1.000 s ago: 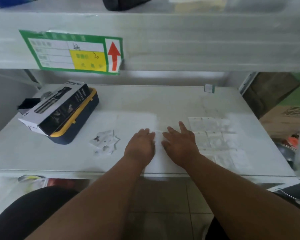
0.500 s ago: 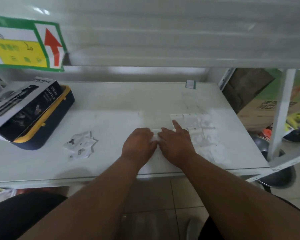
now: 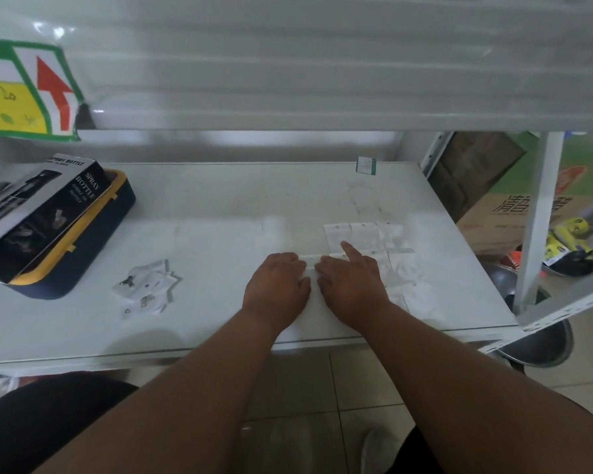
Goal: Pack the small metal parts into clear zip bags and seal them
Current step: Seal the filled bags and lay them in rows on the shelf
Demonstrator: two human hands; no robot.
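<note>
Both forearms are bare, no sleeves, no watch, no rings on left hand [image 3: 277,289] or right hand [image 3: 351,289]. Dark clothing [image 3: 31,415] covers the lap at lower left.

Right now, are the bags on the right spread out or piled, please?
Spread: the bags lie flat in rows beside the right hand.
</note>
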